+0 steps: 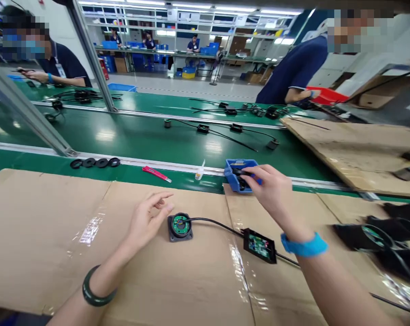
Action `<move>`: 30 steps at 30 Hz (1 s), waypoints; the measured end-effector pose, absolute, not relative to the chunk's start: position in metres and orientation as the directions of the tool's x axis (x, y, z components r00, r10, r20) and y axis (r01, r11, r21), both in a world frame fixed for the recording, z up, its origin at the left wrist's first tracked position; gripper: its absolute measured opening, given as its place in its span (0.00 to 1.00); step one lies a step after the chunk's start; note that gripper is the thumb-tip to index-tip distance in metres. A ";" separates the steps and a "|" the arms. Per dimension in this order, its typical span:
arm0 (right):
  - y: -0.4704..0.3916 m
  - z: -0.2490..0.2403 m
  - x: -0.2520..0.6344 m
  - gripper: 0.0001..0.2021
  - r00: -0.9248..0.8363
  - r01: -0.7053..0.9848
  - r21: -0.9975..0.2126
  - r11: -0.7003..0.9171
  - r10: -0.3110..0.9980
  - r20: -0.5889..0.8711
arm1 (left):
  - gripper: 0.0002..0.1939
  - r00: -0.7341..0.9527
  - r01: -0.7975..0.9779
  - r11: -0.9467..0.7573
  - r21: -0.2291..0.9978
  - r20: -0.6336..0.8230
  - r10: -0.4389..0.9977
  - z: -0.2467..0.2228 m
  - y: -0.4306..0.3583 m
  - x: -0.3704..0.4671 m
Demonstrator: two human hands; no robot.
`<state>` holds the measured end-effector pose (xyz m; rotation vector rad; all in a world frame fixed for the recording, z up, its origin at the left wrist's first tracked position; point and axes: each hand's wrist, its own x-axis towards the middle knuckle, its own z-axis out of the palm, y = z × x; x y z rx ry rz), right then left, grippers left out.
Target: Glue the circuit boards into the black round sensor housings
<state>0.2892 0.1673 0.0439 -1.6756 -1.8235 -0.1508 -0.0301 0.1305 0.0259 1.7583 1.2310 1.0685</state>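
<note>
R forearm point(344, 290) nearest; R hand point(271, 188) pinching sm. black part point(239, 172) in blue bin point(248, 188). L hand point(148, 217) half-open, empty, by housing point(172, 234) on cardboard point(157, 280): prob. light, rigid; hold rim, avoid fragile green board point(182, 229).

This is a factory floor for small electronics, as the open black box point(272, 257) with its bare circuit board point(258, 244) and the cabled parts point(202, 129) along the green bench point(137, 131) show. Workers point(69, 63) in matching navy shirts are at other stations. Behind run strip lights point(191, 6), with blue bins point(209, 50) and cardboard boxes point(121, 64) around a far bench point(174, 53).
</note>
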 end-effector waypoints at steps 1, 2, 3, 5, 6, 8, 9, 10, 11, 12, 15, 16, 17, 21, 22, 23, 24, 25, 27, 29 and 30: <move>0.151 0.048 0.274 0.07 -0.032 0.909 -0.326 0.260 0.824 0.566 | 0.18 0.200 0.329 -0.278 0.902 0.221 0.955 0.032 0.127 -0.028; 0.133 0.051 0.258 0.07 -0.158 0.860 -0.288 0.422 0.755 0.636 | 0.20 0.240 0.301 -0.271 0.915 0.202 0.950 0.038 0.122 -0.026; 0.115 0.054 0.242 0.10 -0.299 0.784 -0.240 0.572 0.687 0.662 | 0.22 0.315 0.272 -0.259 0.927 0.169 0.934 0.044 0.117 -0.023; 0.083 0.056 0.213 0.14 -0.505 0.595 -0.225 0.772 0.576 0.643 | 0.26 0.478 0.248 -0.247 0.937 0.103 0.872 0.054 0.104 -0.019; 0.070 0.055 0.202 0.15 -0.583 0.508 -0.232 0.830 0.529 0.617 | 0.27 0.540 0.250 -0.249 0.936 0.078 0.838 0.058 0.098 -0.018; 0.052 0.049 0.187 0.17 -0.645 0.398 -0.257 0.880 0.468 0.604 | 0.27 0.607 0.277 -0.248 0.928 0.032 0.794 0.061 0.087 -0.020; 0.048 0.045 0.183 0.18 -0.643 0.376 -0.268 0.887 0.458 0.614 | 0.26 0.623 0.299 -0.245 0.922 0.006 0.782 0.062 0.082 -0.023; 0.046 0.040 0.181 0.18 -0.632 0.366 -0.286 0.886 0.462 0.623 | 0.24 0.638 0.323 -0.239 0.916 -0.025 0.770 0.062 0.080 -0.025; 0.046 0.035 0.181 0.16 -0.620 0.358 -0.310 0.881 0.473 0.626 | 0.22 0.657 0.349 -0.230 0.908 -0.062 0.752 0.061 0.079 -0.028; 0.049 0.031 0.182 0.15 -0.607 0.350 -0.340 0.873 0.488 0.628 | 0.20 0.672 0.373 -0.224 0.900 -0.096 0.734 0.060 0.079 -0.030; 0.065 0.020 0.188 0.10 -0.518 0.408 -0.396 0.823 0.565 0.642 | 0.16 0.658 0.367 -0.180 0.912 -0.117 0.744 0.058 0.089 -0.036; 0.072 0.017 0.190 0.14 -0.456 0.483 -0.407 0.775 0.619 0.639 | 0.16 0.622 0.354 -0.172 0.919 -0.094 0.777 0.057 0.095 -0.037; 0.078 0.014 0.193 0.19 -0.388 0.565 -0.427 0.706 0.684 0.618 | 0.17 0.579 0.349 -0.184 0.919 -0.057 0.813 0.056 0.101 -0.038; 0.090 0.003 0.199 0.12 -0.242 0.660 -0.607 0.442 0.891 0.385 | 0.21 0.502 0.385 -0.369 0.846 0.143 0.853 0.049 0.124 -0.040; 0.090 0.001 0.199 0.08 -0.238 0.638 -0.646 0.420 0.905 0.354 | 0.20 0.502 0.378 -0.407 0.831 0.185 0.845 0.047 0.127 -0.040; 0.088 -0.001 0.199 0.06 -0.228 0.622 -0.669 0.406 0.912 0.341 | 0.19 0.503 0.362 -0.435 0.824 0.220 0.836 0.044 0.129 -0.040; 0.087 -0.002 0.198 0.05 -0.214 0.616 -0.678 0.401 0.913 0.347 | 0.19 0.505 0.347 -0.456 0.819 0.246 0.827 0.042 0.130 -0.040; 0.085 -0.002 0.196 0.05 -0.197 0.615 -0.680 0.400 0.912 0.359 | 0.18 0.509 0.336 -0.475 0.813 0.268 0.818 0.039 0.130 -0.039; 0.084 -0.003 0.194 0.05 -0.166 0.612 -0.687 0.393 0.912 0.374 | 0.16 0.520 0.319 -0.516 0.795 0.308 0.797 0.035 0.129 -0.039; 0.085 -0.003 0.193 0.05 -0.146 0.602 -0.700 0.384 0.915 0.377 | 0.14 0.530 0.307 -0.560 0.770 0.350 0.773 0.031 0.127 -0.038; 0.086 -0.003 0.193 0.05 -0.138 0.597 -0.705 0.381 0.916 0.378 | 0.13 0.534 0.307 -0.583 0.752 0.371 0.760 0.030 0.126 -0.039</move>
